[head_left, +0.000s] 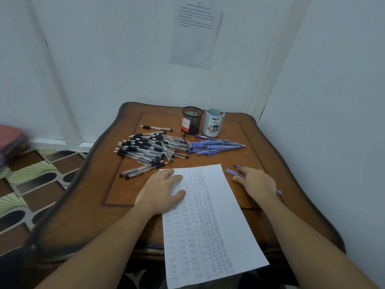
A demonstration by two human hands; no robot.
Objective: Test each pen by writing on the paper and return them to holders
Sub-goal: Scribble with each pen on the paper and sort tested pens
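Left hand (164, 190) lying flat, pinning paper (216, 230); right hand (258, 182) grasping blue pen (231, 172); test stroke seemingly coming next, needing tip on paper.

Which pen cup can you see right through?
The black mesh holder, on the left of the pair. You can see through its wire net, while the light blue holder beside it has solid walls marked DIY.

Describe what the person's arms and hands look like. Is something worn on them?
The left hand and right hand are bare: no gloves, and no ring, watch or bracelet shows. Both forearms are uncovered down to the bottom edge of the picture, so no sleeve is in view.
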